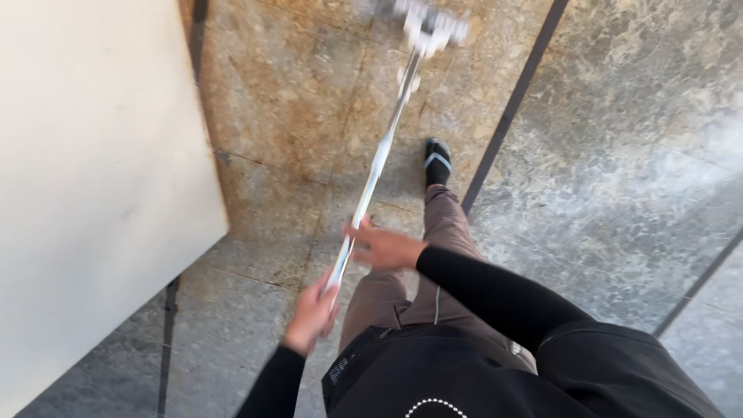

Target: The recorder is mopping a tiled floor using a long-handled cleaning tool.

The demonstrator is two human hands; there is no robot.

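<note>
Mid-stroke over the stone floor: the left hand grips the mop handle's end, fingers wrapped; the right hand clasps it higher. Continuing likely needs a steady push.

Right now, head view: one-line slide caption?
Both hands, left hand and right hand, grip a mop handle over stone floor.
</note>
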